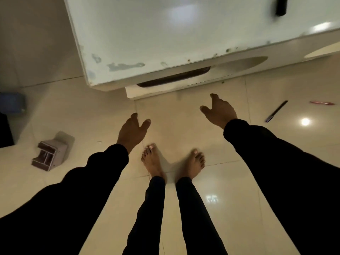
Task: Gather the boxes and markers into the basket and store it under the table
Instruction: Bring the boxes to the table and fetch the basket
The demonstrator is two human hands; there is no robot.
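— Glossy cream floor tiles [230, 181] under you, with lamp glare on them. What are your hands doing?

— Your left hand [131, 131] and right hand [219, 111] both hang out in front of you, fingers loosely spread, holding nothing. Dark sleeves run back to you, and your bare feet stand between them.

— And the basket?

— What looks like it, white with a dark slot handle [174, 89], sits just beyond your fingertips, mostly tucked beneath the white table [165, 34]. You cannot see what is inside.

— So what could go wrong?

— Treating it as stored. A dark marker [276, 111] lies on the floor to your right, a reddish one [321, 102] further right, blurred. A brown box [52, 153] lies tipped on the tiles to your left, and something blue [12, 103] sits further left. A dark object [281, 6] rests on the tabletop, too blurred to name. Leave those and the job is likely unfinished. Barefoot on shiny tile, you could also roll on that marker.
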